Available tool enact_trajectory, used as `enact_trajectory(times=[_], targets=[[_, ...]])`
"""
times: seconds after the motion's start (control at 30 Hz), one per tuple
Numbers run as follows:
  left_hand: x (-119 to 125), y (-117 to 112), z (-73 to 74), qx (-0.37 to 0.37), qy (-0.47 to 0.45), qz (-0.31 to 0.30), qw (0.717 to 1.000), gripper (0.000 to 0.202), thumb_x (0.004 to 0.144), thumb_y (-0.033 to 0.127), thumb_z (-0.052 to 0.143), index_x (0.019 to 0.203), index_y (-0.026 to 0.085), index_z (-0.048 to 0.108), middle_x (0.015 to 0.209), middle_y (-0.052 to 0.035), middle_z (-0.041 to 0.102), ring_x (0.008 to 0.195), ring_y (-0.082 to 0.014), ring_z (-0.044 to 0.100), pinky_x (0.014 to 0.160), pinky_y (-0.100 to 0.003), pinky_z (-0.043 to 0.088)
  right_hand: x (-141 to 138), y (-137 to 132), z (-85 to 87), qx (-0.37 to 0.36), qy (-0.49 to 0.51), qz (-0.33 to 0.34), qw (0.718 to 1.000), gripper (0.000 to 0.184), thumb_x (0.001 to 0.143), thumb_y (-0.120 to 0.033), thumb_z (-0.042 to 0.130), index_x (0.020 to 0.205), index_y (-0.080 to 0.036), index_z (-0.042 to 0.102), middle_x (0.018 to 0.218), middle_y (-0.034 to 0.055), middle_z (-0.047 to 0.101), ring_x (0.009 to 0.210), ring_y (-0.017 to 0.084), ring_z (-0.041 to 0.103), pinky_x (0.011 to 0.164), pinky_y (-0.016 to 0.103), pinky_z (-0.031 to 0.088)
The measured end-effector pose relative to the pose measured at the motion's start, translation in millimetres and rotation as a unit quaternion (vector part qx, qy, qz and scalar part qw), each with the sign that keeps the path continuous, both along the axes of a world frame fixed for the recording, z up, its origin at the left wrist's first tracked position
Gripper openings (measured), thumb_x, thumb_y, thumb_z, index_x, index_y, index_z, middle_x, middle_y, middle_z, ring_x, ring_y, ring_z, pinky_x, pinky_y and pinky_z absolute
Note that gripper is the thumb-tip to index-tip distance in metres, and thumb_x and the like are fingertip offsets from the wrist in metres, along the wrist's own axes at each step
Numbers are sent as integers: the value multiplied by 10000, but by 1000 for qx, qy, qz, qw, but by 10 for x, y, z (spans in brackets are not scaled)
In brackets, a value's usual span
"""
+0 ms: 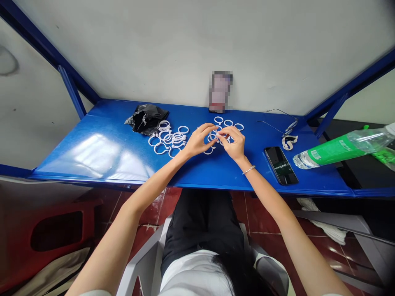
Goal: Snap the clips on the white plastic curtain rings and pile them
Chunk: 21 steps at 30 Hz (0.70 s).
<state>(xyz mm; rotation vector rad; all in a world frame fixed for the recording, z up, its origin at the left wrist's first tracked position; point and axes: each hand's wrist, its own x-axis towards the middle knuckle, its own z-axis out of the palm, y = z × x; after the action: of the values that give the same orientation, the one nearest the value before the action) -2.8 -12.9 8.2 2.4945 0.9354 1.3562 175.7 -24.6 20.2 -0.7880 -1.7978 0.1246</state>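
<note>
Evidently the held ring: a white plastic ring (216, 133), probably a curtain ring with a small eyelet, sat at the centre of the frame among the fingertips.
Handling the ring: the thin band seemed to call for a light pinch close to the eyelet, one hand steadying while the other worked; a hard squeeze could have sprung it from the fingers.
Right hand (237, 142): thumb and index fingertip were pinched on the ring, the other fingers curled.
Left hand (196, 142): half-curled, thumb and index finger slightly apart at the ring's side; I could not tell whether they gripped it.
Above the fingers: three loose rings (228, 120) formed a slanting row, upper centre.
Ring pile (166, 137): overlapping, left of centre, just beside a crumpled black plastic bag (148, 117).
Right of the frame: a smartphone (281, 165) lay flat near a green-labelled bottle (335, 152).
</note>
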Motion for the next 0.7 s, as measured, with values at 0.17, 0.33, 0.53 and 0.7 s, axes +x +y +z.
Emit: enact_trajectory(times=[0.17,0.33,0.53,0.7], targets=[[4,12,-27,6,0,4,1000,297,931,320,562,1186,168,582,1175,-129,648,1100,-213,634,924,-344,536,0,0,-8,-9,-17,-6,1000,78,909,-258,649,847,-232,689,825,23,722,721,175,625,648,329,527],[1,15,-39,4,3,4,1000,295,928,315,568,1185,171,584,1178,-126,645,1099,-211,636,912,-336,537,1,5,-7,-1,-17,4,1000,68,908,-250,650,855,-226,685,820,26,722,715,170,624,636,314,524],[-1,15,-27,7,-7,3,1000,296,938,334,563,1178,165,591,1166,-126,647,1098,-207,637,913,-327,540,-6,12,-21,-17,-21,4,1000,69,919,-272,628,901,-228,678,826,33,721,741,178,643,616,308,533],[4,13,-17,0,0,4,1000,290,937,323,562,1183,172,589,1165,-120,646,1100,-206,636,917,-331,537,-7,11,-27,-14,-26,8,1000,84,931,-271,607,951,-232,678,854,38,727,753,177,648,626,310,540]])
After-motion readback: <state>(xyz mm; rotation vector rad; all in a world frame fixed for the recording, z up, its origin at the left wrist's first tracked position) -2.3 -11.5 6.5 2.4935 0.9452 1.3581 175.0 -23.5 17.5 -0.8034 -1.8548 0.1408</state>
